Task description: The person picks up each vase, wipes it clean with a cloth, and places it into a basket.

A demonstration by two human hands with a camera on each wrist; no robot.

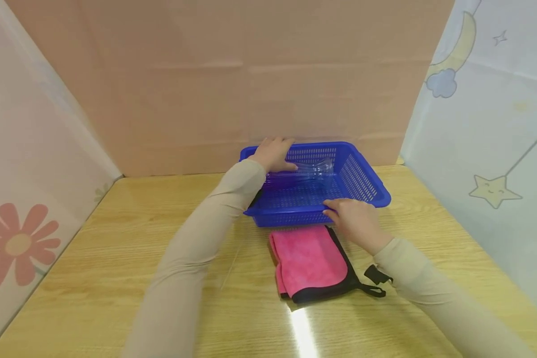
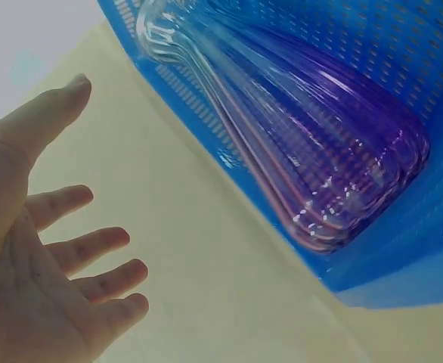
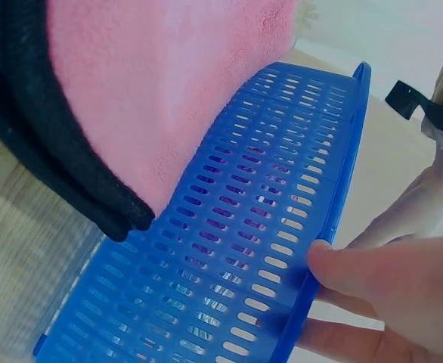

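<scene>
A blue plastic basket (image 1: 360, 181) with slotted walls stands at the back of the table. Inside it lies a glass vase (image 1: 319, 170) on its side, clear at the neck and purple towards the base (image 2: 320, 136). My left hand (image 1: 273, 154) is over the basket's back left part, hiding some of the vase; the left wrist view shows its fingers spread and holding nothing, apart from the glass. At the front rim, my right hand (image 1: 355, 221) grips the basket, thumb outside and fingers over the inner side in the right wrist view.
A folded pink cloth (image 1: 311, 258) with black edging and a loop lies just in front of the basket. Behind the basket rises a tan backdrop (image 1: 183, 99). Patterned white panels (image 1: 496, 139) flank the wooden table (image 1: 138, 248).
</scene>
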